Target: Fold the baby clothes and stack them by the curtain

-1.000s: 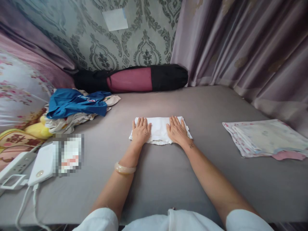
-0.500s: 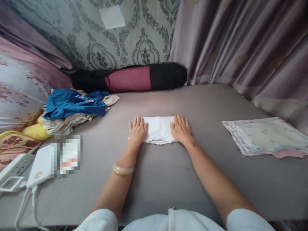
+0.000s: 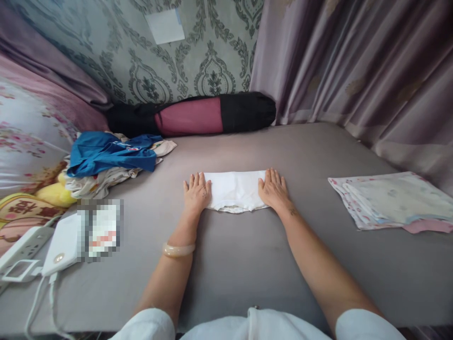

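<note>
A folded white cloth (image 3: 234, 190) lies flat on the grey bed sheet (image 3: 247, 264) in the middle of the view. My left hand (image 3: 196, 193) rests flat on the cloth's left end, fingers stretched out and together. My right hand (image 3: 273, 190) lies flat on its right end, fingers likewise extended. A pale bangle (image 3: 178, 249) circles my left wrist. Neither hand grips anything.
A stack of folded patterned cloths (image 3: 392, 202) sits at the right. A heap of unfolded clothes topped by a blue garment (image 3: 109, 152) lies at the left, with a yellow toy (image 3: 53, 193) beside it. A black and maroon roll bag (image 3: 198, 115) lines the wall. A white power strip (image 3: 21, 252) and charger sit front left.
Both hands have slid outward along the white cloth, from near its middle to its two ends, smoothing it flat.
</note>
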Available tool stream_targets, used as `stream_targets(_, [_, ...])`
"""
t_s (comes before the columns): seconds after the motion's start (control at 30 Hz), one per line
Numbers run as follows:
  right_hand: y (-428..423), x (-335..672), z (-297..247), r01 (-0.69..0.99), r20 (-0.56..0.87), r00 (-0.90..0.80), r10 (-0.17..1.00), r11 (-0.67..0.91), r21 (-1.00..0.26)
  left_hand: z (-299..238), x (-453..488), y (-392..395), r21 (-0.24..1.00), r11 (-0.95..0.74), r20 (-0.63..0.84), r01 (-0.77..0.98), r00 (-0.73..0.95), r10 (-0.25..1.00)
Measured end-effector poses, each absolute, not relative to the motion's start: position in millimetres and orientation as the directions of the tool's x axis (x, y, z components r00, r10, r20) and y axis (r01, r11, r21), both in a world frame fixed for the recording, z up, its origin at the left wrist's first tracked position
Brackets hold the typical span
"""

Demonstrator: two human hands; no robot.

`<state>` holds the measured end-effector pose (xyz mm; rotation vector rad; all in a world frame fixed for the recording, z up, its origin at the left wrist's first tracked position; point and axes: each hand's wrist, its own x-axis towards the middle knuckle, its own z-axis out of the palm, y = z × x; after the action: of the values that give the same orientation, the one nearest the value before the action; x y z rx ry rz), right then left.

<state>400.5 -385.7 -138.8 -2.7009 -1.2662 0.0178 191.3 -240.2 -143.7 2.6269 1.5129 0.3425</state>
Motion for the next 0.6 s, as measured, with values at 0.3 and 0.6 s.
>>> stream_targets(0.3, [-385, 398, -135, 0.780, 0.109, 0.624, 0.774, -0.608, -0.147, -142, 192, -240, 0.232, -0.506, 0.193, 0.831, 0.470, 0.861])
stream_targets(0.6, [-380, 383, -135, 0.864, 0.123, 0.501, 0.857, -0.487, -0.126, -138, 197, -243, 0.247, -0.680, 0.375, 0.690, 0.580, 0.724])
